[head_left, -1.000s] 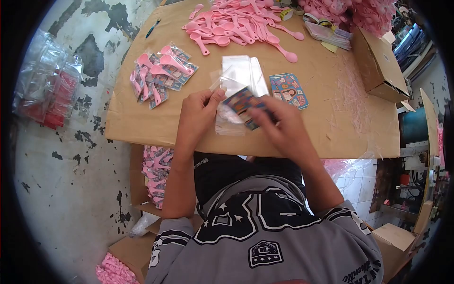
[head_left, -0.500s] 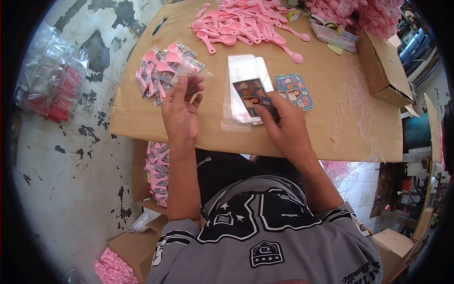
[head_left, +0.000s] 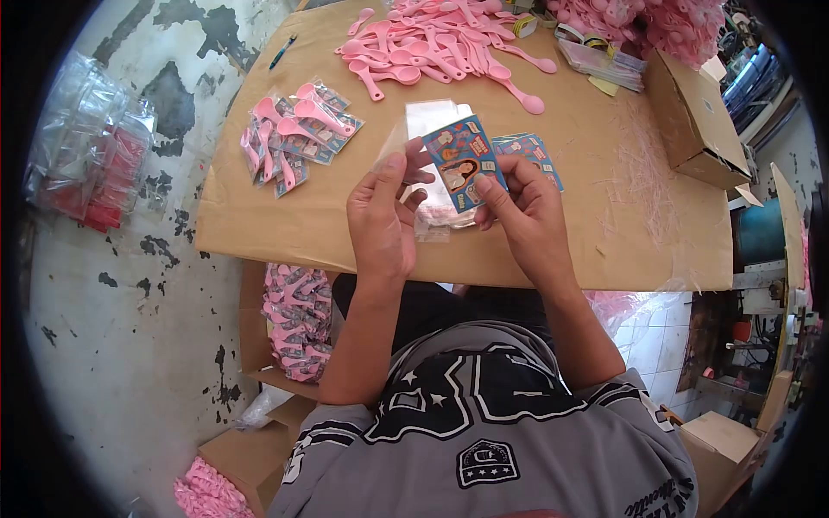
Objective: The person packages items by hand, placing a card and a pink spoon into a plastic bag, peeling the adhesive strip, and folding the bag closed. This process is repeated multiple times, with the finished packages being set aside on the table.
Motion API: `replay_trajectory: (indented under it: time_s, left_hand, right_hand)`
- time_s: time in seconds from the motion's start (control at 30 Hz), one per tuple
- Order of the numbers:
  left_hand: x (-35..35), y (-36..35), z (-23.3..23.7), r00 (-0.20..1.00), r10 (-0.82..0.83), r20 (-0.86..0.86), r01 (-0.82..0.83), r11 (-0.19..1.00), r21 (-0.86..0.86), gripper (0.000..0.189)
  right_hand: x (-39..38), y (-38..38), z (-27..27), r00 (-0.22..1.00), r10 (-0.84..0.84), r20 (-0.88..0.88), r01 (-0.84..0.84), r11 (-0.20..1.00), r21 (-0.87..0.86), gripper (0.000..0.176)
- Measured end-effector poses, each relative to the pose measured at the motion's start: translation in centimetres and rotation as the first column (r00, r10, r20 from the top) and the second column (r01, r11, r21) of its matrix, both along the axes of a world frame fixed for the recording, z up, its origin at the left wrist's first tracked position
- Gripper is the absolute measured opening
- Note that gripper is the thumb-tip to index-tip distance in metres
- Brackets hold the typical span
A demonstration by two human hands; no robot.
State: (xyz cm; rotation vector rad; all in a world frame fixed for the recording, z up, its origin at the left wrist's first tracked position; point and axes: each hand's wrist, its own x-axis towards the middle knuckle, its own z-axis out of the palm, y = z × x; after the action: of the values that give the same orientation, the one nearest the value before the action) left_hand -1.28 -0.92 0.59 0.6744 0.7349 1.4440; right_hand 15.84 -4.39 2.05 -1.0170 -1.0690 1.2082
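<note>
A clear plastic bag (head_left: 394, 145) is pinched in my left hand (head_left: 389, 207), its film rising above the fingers. Close to its right, my right hand (head_left: 527, 207) holds a blue printed card (head_left: 460, 160) tilted, picture side up. Beneath the card lies a stack of clear bags (head_left: 423, 112) on the brown-covered table (head_left: 319, 220). A stack of similar blue cards (head_left: 535, 151) sits partly behind my right hand. Left of my hands, packed pink spoons with cards (head_left: 289, 129) form a small pile.
Loose pink spoons (head_left: 423, 47) are heaped at the table's far side. A pen (head_left: 282, 52) lies at the far left. An open cardboard box (head_left: 698, 121) stands at the right edge. Below the table's left side, a box holds packed spoons (head_left: 296, 324). Plastic bags (head_left: 91, 142) are at far left.
My left hand has moved right, away from the packed spoons, with the bag between its fingers. The card in my right hand has been raised and turned more toward the camera.
</note>
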Motion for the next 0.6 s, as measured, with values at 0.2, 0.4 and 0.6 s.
replay_trajectory:
  time_s: [0.2, 0.4, 0.6]
  left_hand:
    - [0.6, -0.4, 0.2, 0.999, -0.039, 0.018, 0.038, 0.998, 0.043, 0.026]
    - [-0.2, -0.6, -0.7, 0.997, -0.062, 0.049, 0.056, 0.993, 0.101, 0.023]
    - [0.7, -1.6, -0.7, 0.994, -0.094, 0.049, 0.087, 0.989, 0.117, 0.024]
  right_hand:
    - [1.2, -0.3, 0.4, 0.964, 0.213, 0.157, -0.200, 0.975, -0.093, 0.023]
    - [0.8, 0.2, 0.2, 0.997, 0.072, -0.033, -0.073, 0.996, -0.046, 0.018]
    - [-1.0, 0.2, -0.4, 0.996, 0.017, -0.089, -0.014, 1.000, 0.027, 0.017]
